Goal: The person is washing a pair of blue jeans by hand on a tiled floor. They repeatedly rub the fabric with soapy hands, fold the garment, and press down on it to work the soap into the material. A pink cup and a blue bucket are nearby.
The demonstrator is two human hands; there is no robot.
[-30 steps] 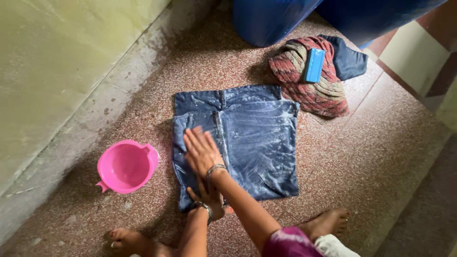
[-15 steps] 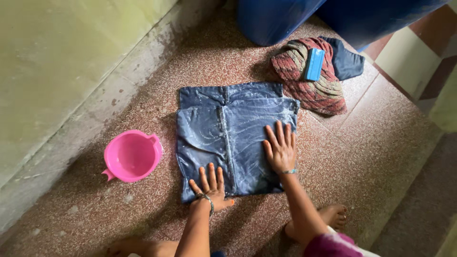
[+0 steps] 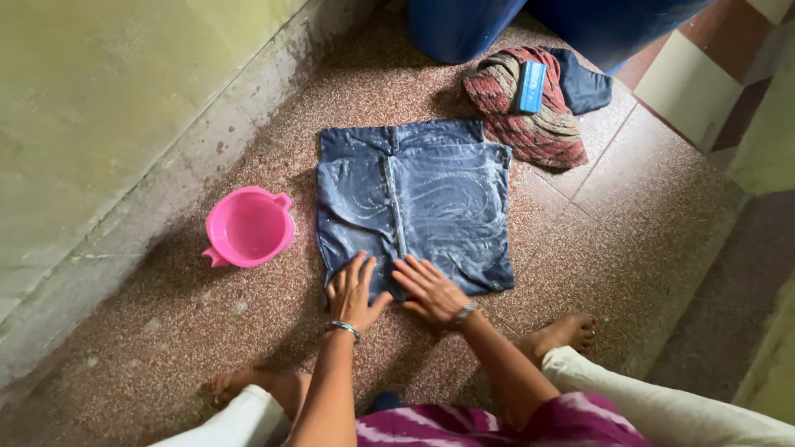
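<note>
I log a pink plastic basin [image 3: 248, 227] with small side handles, sitting on the speckled reddish floor [image 3: 662, 223] close to the pale green wall [image 3: 99, 108]. At the top of the view I see the base of a large blue drum [image 3: 460, 25]. Just beside it lies a heap of red striped cloth [image 3: 530, 116], with a blue rectangular soap bar [image 3: 530, 86] resting on top and a dark navy garment [image 3: 584, 87] touching the heap's far side. Two bare feet rest on the floor near the bottom.
</note>
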